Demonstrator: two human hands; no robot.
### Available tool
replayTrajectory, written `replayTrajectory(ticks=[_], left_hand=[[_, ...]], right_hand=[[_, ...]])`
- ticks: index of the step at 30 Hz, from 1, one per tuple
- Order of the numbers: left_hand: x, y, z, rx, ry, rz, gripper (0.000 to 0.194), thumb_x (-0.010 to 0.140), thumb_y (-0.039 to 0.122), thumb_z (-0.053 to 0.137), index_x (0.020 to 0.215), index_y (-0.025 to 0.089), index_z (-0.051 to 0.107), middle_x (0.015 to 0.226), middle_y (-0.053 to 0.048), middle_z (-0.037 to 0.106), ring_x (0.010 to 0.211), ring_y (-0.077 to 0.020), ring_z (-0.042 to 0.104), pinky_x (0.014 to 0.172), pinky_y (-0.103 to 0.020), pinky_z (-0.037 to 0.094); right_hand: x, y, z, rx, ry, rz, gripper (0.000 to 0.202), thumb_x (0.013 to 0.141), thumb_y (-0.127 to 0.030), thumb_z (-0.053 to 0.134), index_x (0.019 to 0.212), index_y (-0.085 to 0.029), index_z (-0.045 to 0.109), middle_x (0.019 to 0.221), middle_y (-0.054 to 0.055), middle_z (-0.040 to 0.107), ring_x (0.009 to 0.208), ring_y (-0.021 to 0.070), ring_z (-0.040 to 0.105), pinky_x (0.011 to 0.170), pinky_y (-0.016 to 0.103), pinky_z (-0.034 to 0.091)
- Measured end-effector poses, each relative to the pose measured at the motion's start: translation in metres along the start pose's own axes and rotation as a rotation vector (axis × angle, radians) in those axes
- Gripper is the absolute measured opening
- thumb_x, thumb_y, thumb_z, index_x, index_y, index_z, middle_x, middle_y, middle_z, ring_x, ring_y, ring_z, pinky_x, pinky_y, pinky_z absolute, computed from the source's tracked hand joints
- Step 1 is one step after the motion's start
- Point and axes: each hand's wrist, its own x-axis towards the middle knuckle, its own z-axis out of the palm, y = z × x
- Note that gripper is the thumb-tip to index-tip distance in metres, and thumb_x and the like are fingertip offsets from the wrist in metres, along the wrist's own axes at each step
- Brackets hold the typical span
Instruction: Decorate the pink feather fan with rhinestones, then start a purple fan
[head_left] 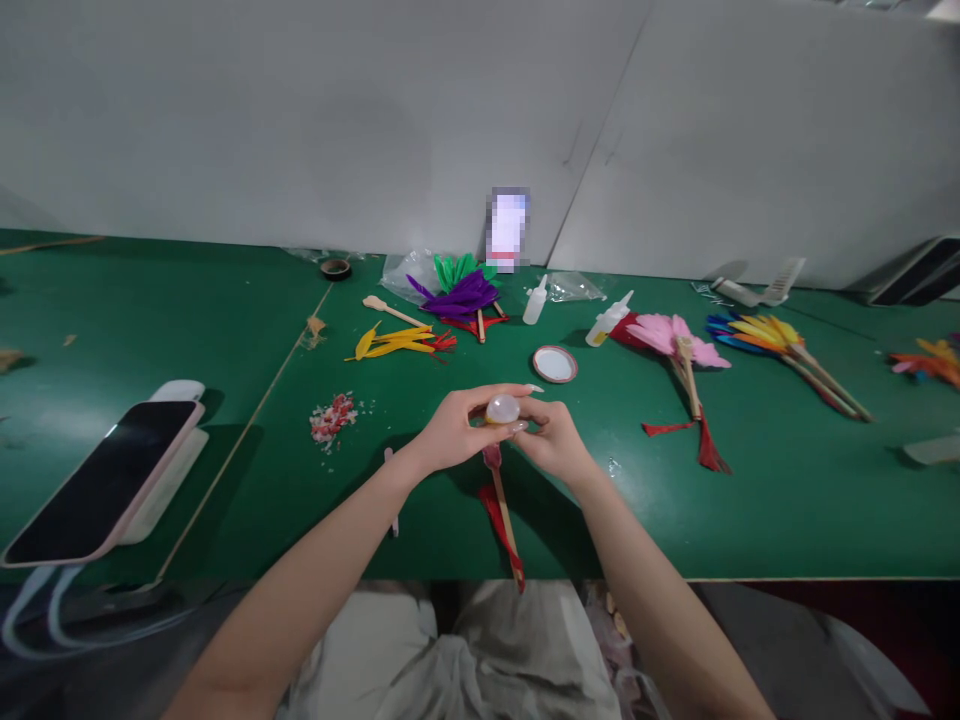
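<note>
Between both hands, above the near middle of the green table, is a small translucent white bottle with its round end facing up. Its other end is hidden, and a little yellow shows at its side. My left hand is closed around it from the left, while the fingers of my right hand close on it from the right. Directly below lies a wooden fan handle with a dark pink head and a red tassel. Whether the hands touch that head cannot be made out.
Behind the hands are a round white lid, two squeeze bottles, yellow feathers and purple feathers. Pink-and-white flakes lie left. Feather fans lie right. A phone stands at far left.
</note>
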Motion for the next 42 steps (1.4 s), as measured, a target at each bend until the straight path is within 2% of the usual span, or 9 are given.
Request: replayTrajectory(ticks=[12, 16, 23, 30, 39, 42], left_hand=[[0.001, 0.003, -0.003, 0.038, -0.020, 0.086, 0.043, 0.077, 0.026, 0.063, 0.119, 0.021, 0.056, 0.122, -0.007, 0.059, 0.110, -0.0209, 0.056, 0.094, -0.031, 0.043], [0.001, 0.009, -0.005, 0.065, -0.033, 0.091, 0.040, 0.078, 0.027, 0.061, 0.117, 0.021, 0.056, 0.121, -0.006, 0.059, 0.111, -0.0207, 0.054, 0.096, -0.032, 0.042], [0.002, 0.013, -0.006, 0.111, 0.011, 0.160, 0.035, 0.077, 0.027, 0.064, 0.111, 0.022, 0.059, 0.115, -0.008, 0.059, 0.111, -0.0217, 0.052, 0.098, -0.036, 0.040], [0.001, 0.011, -0.005, 0.169, 0.075, 0.156, 0.033, 0.074, 0.030, 0.067, 0.106, 0.026, 0.062, 0.116, -0.007, 0.051, 0.114, -0.0235, 0.047, 0.097, -0.039, 0.041], [0.001, 0.010, -0.003, 0.101, 0.039, 0.118, 0.028, 0.076, 0.030, 0.065, 0.103, 0.023, 0.062, 0.112, -0.008, 0.054, 0.114, -0.0243, 0.048, 0.096, -0.040, 0.040], [0.002, 0.008, -0.004, 0.046, 0.040, 0.122, 0.027, 0.078, 0.030, 0.063, 0.103, 0.022, 0.061, 0.111, -0.009, 0.055, 0.114, -0.0244, 0.048, 0.096, -0.040, 0.040]], right_hand=[[0.003, -0.009, -0.001, -0.022, 0.047, -0.038, 0.021, 0.071, -0.010, 0.053, 0.085, -0.016, 0.067, 0.085, 0.003, 0.071, 0.080, 0.0174, 0.064, 0.074, 0.028, 0.049], [0.003, -0.010, 0.000, 0.031, 0.053, 0.012, 0.020, 0.071, -0.011, 0.055, 0.085, -0.017, 0.067, 0.085, 0.003, 0.071, 0.082, 0.0185, 0.065, 0.076, 0.030, 0.050], [0.002, -0.006, 0.003, 0.147, 0.100, 0.068, 0.021, 0.069, -0.016, 0.063, 0.090, -0.016, 0.065, 0.086, 0.004, 0.071, 0.082, 0.0194, 0.067, 0.075, 0.029, 0.053], [0.004, -0.009, -0.003, 0.082, 0.027, 0.088, 0.025, 0.074, -0.024, 0.065, 0.097, -0.016, 0.065, 0.096, 0.007, 0.070, 0.091, 0.0222, 0.064, 0.080, 0.033, 0.051], [0.002, -0.006, -0.010, 0.149, -0.123, 0.124, 0.024, 0.076, -0.026, 0.065, 0.097, -0.014, 0.065, 0.093, 0.007, 0.069, 0.088, 0.0209, 0.063, 0.079, 0.032, 0.050], [0.002, -0.007, -0.010, 0.190, -0.162, 0.112, 0.024, 0.078, -0.027, 0.064, 0.098, -0.015, 0.063, 0.097, 0.007, 0.068, 0.092, 0.0199, 0.062, 0.084, 0.033, 0.049]])
